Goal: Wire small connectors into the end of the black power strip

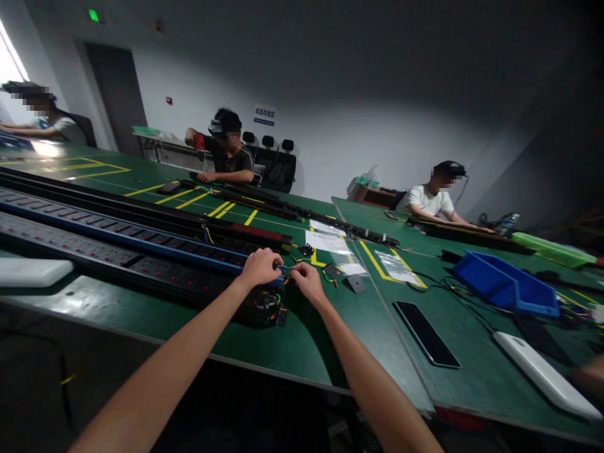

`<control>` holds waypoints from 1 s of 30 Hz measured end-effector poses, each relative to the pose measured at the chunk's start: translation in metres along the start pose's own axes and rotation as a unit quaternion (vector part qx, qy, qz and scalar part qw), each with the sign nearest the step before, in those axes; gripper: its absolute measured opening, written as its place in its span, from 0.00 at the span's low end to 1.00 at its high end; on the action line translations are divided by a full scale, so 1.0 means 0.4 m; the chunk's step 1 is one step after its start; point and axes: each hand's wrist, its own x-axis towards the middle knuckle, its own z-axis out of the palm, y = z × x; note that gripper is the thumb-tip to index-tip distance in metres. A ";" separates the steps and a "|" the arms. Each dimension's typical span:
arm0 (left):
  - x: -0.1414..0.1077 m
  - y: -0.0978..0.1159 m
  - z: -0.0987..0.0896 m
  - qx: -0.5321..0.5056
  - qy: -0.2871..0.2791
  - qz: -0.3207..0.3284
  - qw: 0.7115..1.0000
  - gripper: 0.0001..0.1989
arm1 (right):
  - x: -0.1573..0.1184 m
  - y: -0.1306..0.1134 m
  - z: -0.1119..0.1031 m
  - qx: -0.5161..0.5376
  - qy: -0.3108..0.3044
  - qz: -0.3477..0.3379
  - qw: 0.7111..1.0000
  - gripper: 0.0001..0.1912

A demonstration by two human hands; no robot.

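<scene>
My left hand [261,267] is closed in a pinch at the right end of a long blue-edged power strip [155,236]; what its fingertips hold is hidden. Close beside it, my right hand [307,281] pinches the end of a thin green-yellow wire [287,272] coming from that strip. A second, black power strip [179,283] with red-marked sockets lies nearer to me, its open right end showing loose wires [274,302]. Small black end plates [357,284] rest on the table to the right of my hands.
The green table [349,340] carries a dark phone [426,333], a white power bank [542,371], a blue bin [507,283] and a green tray [552,250]. White papers [328,242] lie ahead. Co-workers sit across the table, one holding a red power tool [200,143].
</scene>
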 end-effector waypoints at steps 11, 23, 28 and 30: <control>0.001 -0.001 0.003 0.003 -0.005 -0.017 1.000 0.10 | -0.001 -0.001 0.004 -0.006 0.005 0.008 1.000 0.09; -0.003 0.000 0.003 0.006 -0.010 -0.019 1.000 0.10 | 0.002 0.015 0.010 -0.002 -0.006 -0.005 1.000 0.09; -0.004 0.001 0.001 0.005 -0.010 -0.018 1.000 0.10 | -0.001 0.006 0.008 0.001 -0.005 -0.003 1.000 0.09; -0.004 0.001 0.000 0.005 -0.012 -0.017 1.000 0.10 | -0.003 0.000 0.007 0.008 -0.009 -0.003 1.000 0.11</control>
